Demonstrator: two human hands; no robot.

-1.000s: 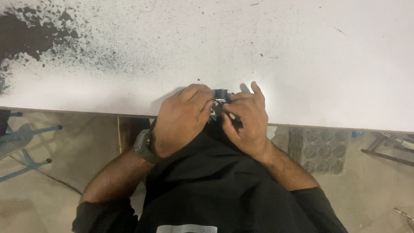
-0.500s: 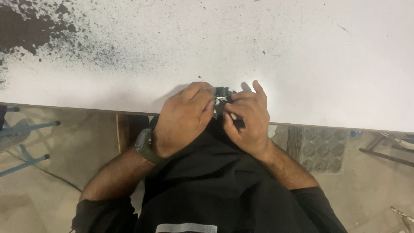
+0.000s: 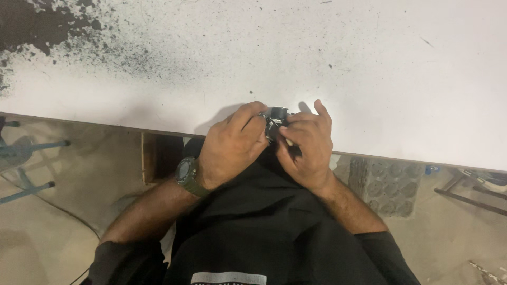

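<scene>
Holding a small dark part (image 3: 278, 113) between them, the left hand (image 3: 232, 145) and the right hand (image 3: 306, 145) meet at the near edge of the white worktop (image 3: 369, 63), directly in front of the person's chest. Both hands are curled tightly together around the part, fingers clamped on it, so only its dark rounded top and a glint of metal show above the knuckles; the rest is hidden by the fingers, and what kind of part it is cannot be told. A thin light-coloured stick (image 3: 289, 142) shows under the right thumb. A green wristwatch (image 3: 187, 174) sits on the left wrist. The person's black shirt (image 3: 253, 227) fills the lower middle of the view and blocks whatever lies beneath the hands. Black powder or paint specks (image 3: 31, 26) spread thickly over the far left corner of the worktop, well apart from the hands, thinning into scattered dots toward the middle. Below the worktop's edge, a wooden leg (image 3: 153, 155) stands at the left, a blue metal frame (image 3: 26, 153) rests on the floor farther left, and a grey moulded tray (image 3: 388, 182) lies on the floor at the right.
</scene>
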